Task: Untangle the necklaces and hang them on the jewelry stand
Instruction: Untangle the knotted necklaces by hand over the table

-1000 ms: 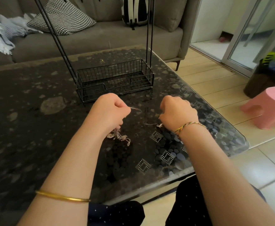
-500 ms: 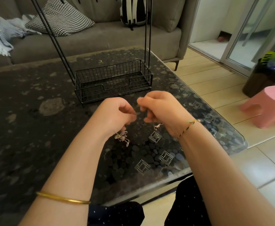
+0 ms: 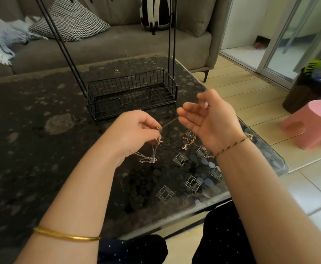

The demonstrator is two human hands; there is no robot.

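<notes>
The right hand (image 3: 209, 121) has drawn away from the left hand (image 3: 136, 130) and turned palm up, pulling a thin strand (image 3: 170, 122) taut between them above the glass table (image 3: 41, 149). The left hand's fingers are curled, pinching the silver necklace (image 3: 149, 159), whose loops trail down to the tabletop. The right hand's fingers lie loosely spread; the strand reaches their edge, though whether thumb and forefinger pinch it cannot be told. A rose-gold necklace (image 3: 189, 142) shows just below the right hand, near the wrist. The jewelry stand (image 3: 131, 96), a black wire basket with upright rods, stands on the table just beyond the hands. A pink stool (image 3: 311, 122) sits on the floor at right.
</notes>
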